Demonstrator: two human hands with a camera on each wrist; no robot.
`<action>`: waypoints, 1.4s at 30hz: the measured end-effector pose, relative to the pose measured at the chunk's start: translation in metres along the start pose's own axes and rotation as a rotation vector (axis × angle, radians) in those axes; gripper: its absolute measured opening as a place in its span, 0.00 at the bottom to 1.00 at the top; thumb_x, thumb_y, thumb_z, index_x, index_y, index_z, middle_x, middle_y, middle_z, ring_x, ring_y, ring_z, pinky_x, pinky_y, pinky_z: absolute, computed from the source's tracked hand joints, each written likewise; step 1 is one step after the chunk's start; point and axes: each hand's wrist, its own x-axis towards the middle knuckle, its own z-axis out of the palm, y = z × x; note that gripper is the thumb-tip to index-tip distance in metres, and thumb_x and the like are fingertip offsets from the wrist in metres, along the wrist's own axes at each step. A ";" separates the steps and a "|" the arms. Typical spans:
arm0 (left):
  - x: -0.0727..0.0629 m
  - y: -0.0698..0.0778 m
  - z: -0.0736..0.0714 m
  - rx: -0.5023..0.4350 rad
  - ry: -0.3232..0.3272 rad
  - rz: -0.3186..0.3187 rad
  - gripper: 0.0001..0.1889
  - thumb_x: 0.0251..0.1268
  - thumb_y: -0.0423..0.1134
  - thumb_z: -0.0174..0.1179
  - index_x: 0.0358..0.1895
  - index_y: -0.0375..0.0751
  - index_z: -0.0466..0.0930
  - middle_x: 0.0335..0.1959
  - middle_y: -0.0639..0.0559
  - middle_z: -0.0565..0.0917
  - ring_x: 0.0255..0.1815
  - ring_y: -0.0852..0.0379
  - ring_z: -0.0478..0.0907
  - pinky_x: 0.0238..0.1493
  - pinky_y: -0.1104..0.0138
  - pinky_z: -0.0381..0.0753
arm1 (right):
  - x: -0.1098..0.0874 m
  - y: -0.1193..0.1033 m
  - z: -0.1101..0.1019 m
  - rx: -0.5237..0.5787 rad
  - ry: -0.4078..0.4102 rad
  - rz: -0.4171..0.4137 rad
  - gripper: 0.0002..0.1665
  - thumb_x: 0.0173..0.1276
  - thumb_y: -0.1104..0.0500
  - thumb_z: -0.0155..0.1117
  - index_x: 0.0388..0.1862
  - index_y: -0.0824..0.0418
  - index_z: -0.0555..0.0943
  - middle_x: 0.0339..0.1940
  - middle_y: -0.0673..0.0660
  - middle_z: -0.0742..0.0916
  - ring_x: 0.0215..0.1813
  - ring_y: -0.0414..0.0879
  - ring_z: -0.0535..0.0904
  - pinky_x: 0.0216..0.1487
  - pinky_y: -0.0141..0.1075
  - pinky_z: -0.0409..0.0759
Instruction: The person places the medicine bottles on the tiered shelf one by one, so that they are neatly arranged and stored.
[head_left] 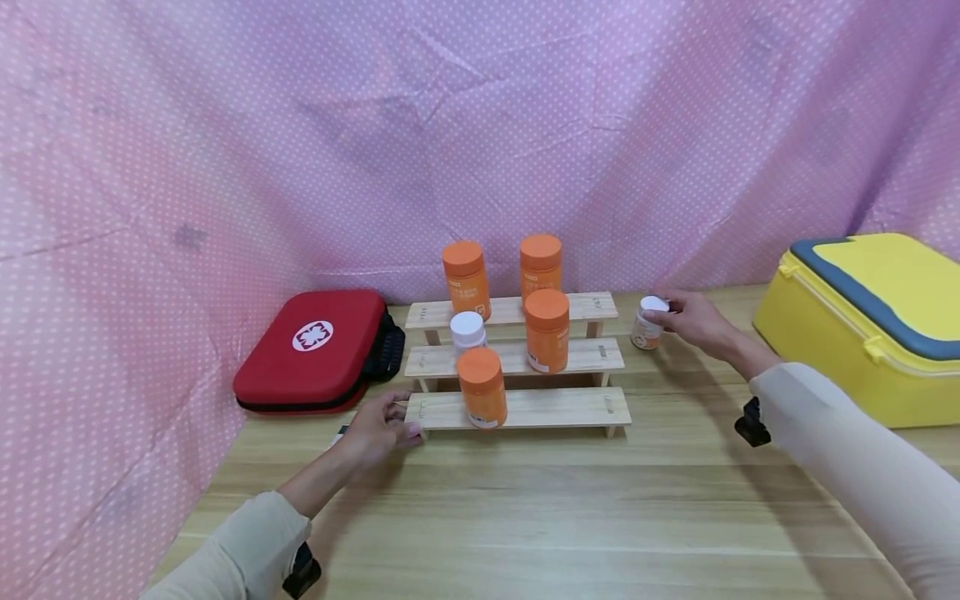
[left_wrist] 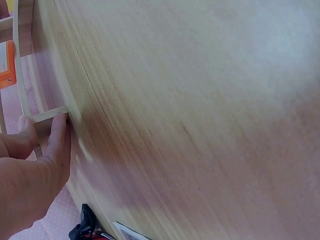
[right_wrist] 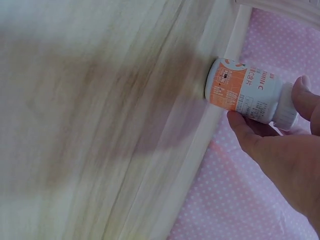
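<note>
At the left end of the wooden tiered rack (head_left: 555, 410), my left hand (head_left: 378, 429) pinches the lowest step. In the left wrist view its thumb and fingers (left_wrist: 59, 132) are around the step's end and its short leg (left_wrist: 50, 114). My right hand (head_left: 697, 321) holds a small white bottle (head_left: 647, 332) by its cap, right of the rack. The right wrist view shows an orange and white vitamin C label on this bottle (right_wrist: 245, 90), its base at the tabletop. Orange jars (head_left: 483, 392) stand on all three steps, and a white-capped bottle (head_left: 468, 329) is on the middle one.
A red first-aid case (head_left: 322, 350) lies left of the rack. On the far right stands a yellow box (head_left: 832, 342) with a grey-rimmed lid. A pink dotted cloth (head_left: 480, 125) hangs behind the wooden table (head_left: 525, 517).
</note>
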 end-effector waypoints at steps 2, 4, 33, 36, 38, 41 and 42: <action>0.000 0.000 0.000 0.004 0.003 0.001 0.29 0.60 0.19 0.58 0.66 0.32 0.64 0.51 0.35 0.78 0.45 0.50 0.79 0.45 0.59 0.85 | 0.000 0.001 0.000 -0.001 0.001 -0.006 0.26 0.73 0.56 0.57 0.60 0.76 0.70 0.52 0.72 0.78 0.47 0.45 0.74 0.44 0.27 0.78; 0.000 -0.001 0.001 0.003 0.004 0.003 0.29 0.60 0.18 0.58 0.66 0.31 0.64 0.51 0.35 0.78 0.45 0.50 0.79 0.45 0.59 0.85 | -0.001 0.001 0.000 0.001 -0.002 -0.007 0.27 0.74 0.56 0.56 0.61 0.76 0.69 0.53 0.72 0.78 0.48 0.47 0.74 0.46 0.30 0.79; -0.004 -0.001 0.008 0.025 0.027 0.009 0.29 0.60 0.20 0.59 0.66 0.31 0.64 0.49 0.36 0.79 0.44 0.51 0.80 0.44 0.60 0.85 | -0.089 -0.021 -0.033 -0.082 -0.008 -0.218 0.21 0.68 0.65 0.62 0.58 0.71 0.75 0.46 0.63 0.83 0.42 0.31 0.77 0.38 0.23 0.79; -0.005 -0.003 0.008 0.003 0.015 0.043 0.29 0.60 0.18 0.58 0.65 0.28 0.63 0.48 0.34 0.79 0.43 0.52 0.79 0.45 0.59 0.85 | -0.100 -0.025 -0.033 -0.101 -0.017 -0.228 0.22 0.68 0.65 0.62 0.60 0.69 0.75 0.48 0.63 0.83 0.44 0.30 0.77 0.39 0.23 0.79; -0.006 -0.004 0.008 -0.016 0.007 0.065 0.28 0.60 0.17 0.56 0.65 0.25 0.62 0.47 0.33 0.79 0.43 0.52 0.79 0.45 0.58 0.85 | -0.107 -0.028 -0.032 -0.118 -0.021 -0.227 0.22 0.67 0.64 0.63 0.60 0.68 0.76 0.48 0.62 0.83 0.44 0.30 0.77 0.39 0.23 0.79; -0.006 -0.005 0.009 -0.009 0.013 0.073 0.29 0.60 0.17 0.56 0.65 0.25 0.62 0.47 0.34 0.79 0.42 0.53 0.79 0.45 0.59 0.85 | -0.117 -0.031 -0.031 -0.126 -0.029 -0.226 0.23 0.67 0.63 0.64 0.60 0.67 0.76 0.48 0.61 0.84 0.44 0.30 0.78 0.39 0.23 0.79; -0.006 -0.005 0.009 -0.011 0.015 0.072 0.29 0.59 0.17 0.57 0.65 0.25 0.62 0.47 0.34 0.79 0.42 0.53 0.79 0.45 0.59 0.85 | -0.120 -0.031 -0.030 -0.120 -0.031 -0.225 0.23 0.67 0.63 0.64 0.60 0.67 0.76 0.48 0.61 0.84 0.44 0.31 0.78 0.39 0.23 0.80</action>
